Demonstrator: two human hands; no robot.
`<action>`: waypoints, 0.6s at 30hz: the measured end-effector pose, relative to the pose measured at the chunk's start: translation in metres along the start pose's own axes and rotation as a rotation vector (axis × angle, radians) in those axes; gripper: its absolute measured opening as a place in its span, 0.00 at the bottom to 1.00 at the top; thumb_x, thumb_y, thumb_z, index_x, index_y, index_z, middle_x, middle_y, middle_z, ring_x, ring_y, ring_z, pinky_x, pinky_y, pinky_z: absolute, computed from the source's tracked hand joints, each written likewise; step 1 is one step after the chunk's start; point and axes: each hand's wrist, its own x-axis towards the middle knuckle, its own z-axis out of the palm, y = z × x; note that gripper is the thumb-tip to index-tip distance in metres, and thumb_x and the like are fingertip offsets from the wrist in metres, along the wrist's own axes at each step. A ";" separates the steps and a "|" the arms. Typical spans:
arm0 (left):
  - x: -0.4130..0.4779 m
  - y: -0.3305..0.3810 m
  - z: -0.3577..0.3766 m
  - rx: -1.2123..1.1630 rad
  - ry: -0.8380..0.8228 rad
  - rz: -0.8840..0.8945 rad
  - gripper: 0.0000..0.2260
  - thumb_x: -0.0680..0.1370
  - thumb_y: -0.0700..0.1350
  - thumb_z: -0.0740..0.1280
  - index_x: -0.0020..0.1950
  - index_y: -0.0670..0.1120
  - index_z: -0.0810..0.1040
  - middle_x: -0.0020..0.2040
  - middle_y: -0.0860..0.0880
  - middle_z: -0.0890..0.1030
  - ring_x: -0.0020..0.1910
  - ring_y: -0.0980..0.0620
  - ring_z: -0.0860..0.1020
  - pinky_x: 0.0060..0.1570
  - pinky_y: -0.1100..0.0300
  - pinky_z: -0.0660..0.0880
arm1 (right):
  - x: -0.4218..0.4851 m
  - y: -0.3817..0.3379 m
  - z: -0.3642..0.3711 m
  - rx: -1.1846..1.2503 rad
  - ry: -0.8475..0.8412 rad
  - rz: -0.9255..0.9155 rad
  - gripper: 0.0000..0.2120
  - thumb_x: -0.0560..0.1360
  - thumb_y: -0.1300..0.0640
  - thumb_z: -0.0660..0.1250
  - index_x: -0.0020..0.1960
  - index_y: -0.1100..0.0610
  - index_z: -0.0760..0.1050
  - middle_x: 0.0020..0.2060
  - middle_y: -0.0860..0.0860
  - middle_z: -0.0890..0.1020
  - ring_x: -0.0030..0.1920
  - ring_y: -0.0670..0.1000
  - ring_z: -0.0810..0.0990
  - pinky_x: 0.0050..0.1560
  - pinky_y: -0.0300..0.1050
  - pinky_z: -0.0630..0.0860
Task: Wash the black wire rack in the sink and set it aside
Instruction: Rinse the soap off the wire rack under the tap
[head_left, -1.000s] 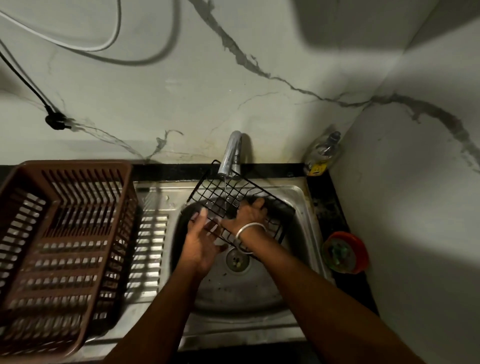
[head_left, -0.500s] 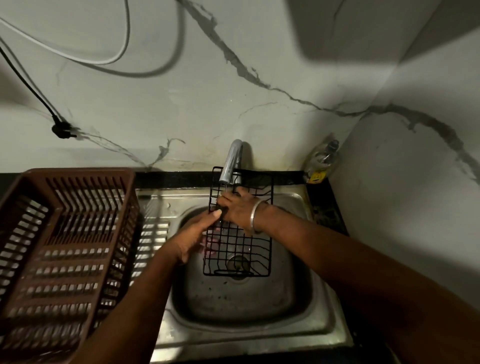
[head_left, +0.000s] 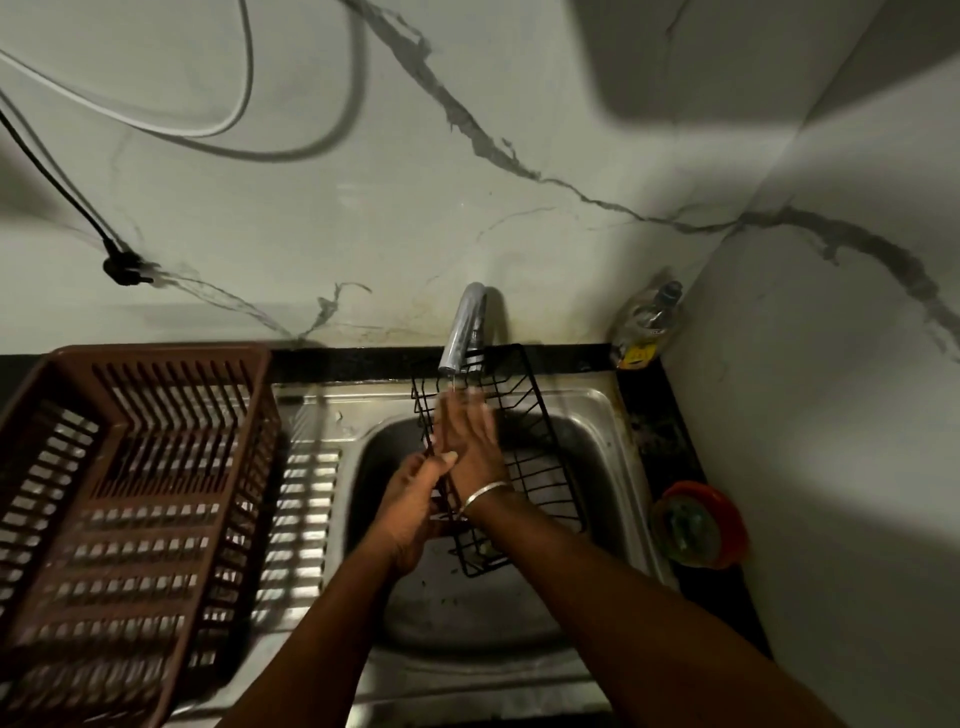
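Two forearms rise from the bottom edge to mid-frame. The left hand (head_left: 410, 501) curls its fingers round the left edge of the one black wire rack (head_left: 530, 467), which is held tilted over the steel sink (head_left: 610, 421). The right hand (head_left: 467, 441) lies flat on the wires, fingers straight and blurred, under the single tap (head_left: 464, 327). One brown basket (head_left: 130, 493) fills the lower left, and one orange tub (head_left: 696, 522) sits at right. One bottle (head_left: 647, 327) stands in the far corner. Two cables cross the upper left: a white cable (head_left: 171, 130) and a black cable (head_left: 57, 187).

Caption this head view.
Left hand holds the black wire rack in the sink; open right hand rests on it under the faucet.
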 end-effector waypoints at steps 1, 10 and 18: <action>0.000 -0.001 0.000 -0.011 -0.007 0.000 0.15 0.82 0.52 0.69 0.66 0.48 0.80 0.59 0.41 0.86 0.57 0.37 0.85 0.57 0.30 0.80 | 0.001 0.000 0.000 -0.047 -0.013 -0.105 0.37 0.79 0.37 0.34 0.84 0.53 0.40 0.83 0.52 0.39 0.81 0.59 0.34 0.81 0.60 0.41; 0.005 -0.007 -0.003 -0.046 -0.015 -0.011 0.13 0.82 0.52 0.68 0.62 0.45 0.80 0.58 0.38 0.86 0.56 0.35 0.85 0.58 0.33 0.79 | 0.005 0.018 -0.005 -0.032 -0.018 -0.012 0.38 0.82 0.54 0.59 0.84 0.49 0.40 0.83 0.47 0.40 0.81 0.59 0.33 0.81 0.61 0.42; 0.008 -0.004 0.000 -0.127 -0.003 0.016 0.13 0.81 0.49 0.70 0.64 0.46 0.80 0.56 0.41 0.87 0.51 0.39 0.85 0.57 0.30 0.79 | 0.000 0.005 -0.010 -0.015 -0.086 0.073 0.40 0.83 0.39 0.53 0.83 0.52 0.32 0.80 0.56 0.30 0.79 0.61 0.28 0.80 0.59 0.35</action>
